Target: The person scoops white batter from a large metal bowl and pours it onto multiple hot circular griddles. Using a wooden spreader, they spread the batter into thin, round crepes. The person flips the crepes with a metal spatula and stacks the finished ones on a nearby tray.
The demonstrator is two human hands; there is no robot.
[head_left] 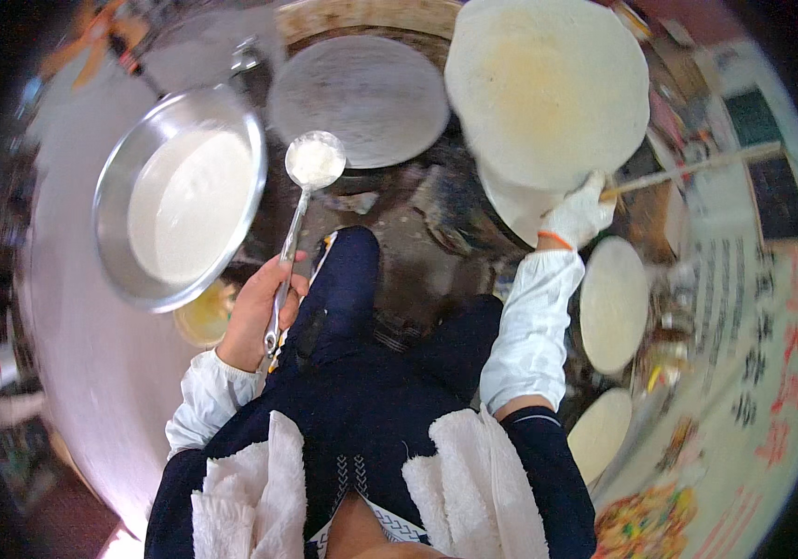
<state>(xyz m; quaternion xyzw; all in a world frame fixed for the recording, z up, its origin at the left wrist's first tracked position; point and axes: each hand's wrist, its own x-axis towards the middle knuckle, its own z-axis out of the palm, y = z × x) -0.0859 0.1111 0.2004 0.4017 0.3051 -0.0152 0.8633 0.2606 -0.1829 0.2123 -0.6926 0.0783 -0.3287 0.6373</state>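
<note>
- Two round griddle plates sit ahead of you: a bare grey griddle (359,100) at top centre, and a second one to its right, hidden under a large pale crepe (548,88) with a yellowish middle.
- One grey worktop (73,307) curves down your left side, with blurred clutter along the dark rim of the room beyond it.
- One wide steel bowl (178,194) stands on that worktop, tilted toward you in view, and is about half full of white batter.
- One small yellowish dish (203,315) peeks out just below the bowl's rim.
- Your left hand (257,312) has its fingers curled tight round the handle of a steel ladle (314,160); its cup, loaded with white batter, hovers between the bowl and the bare griddle.
- Your right hand (578,214), in a white glove with an orange cuff, is closed on a thin wooden stick (697,168) that runs out to the right, at the crepe's near edge.
- Two round pale discs (614,303) lie below your right forearm, one under the other.
- One counter with printed sheets (753,373) fills the far right.
</note>
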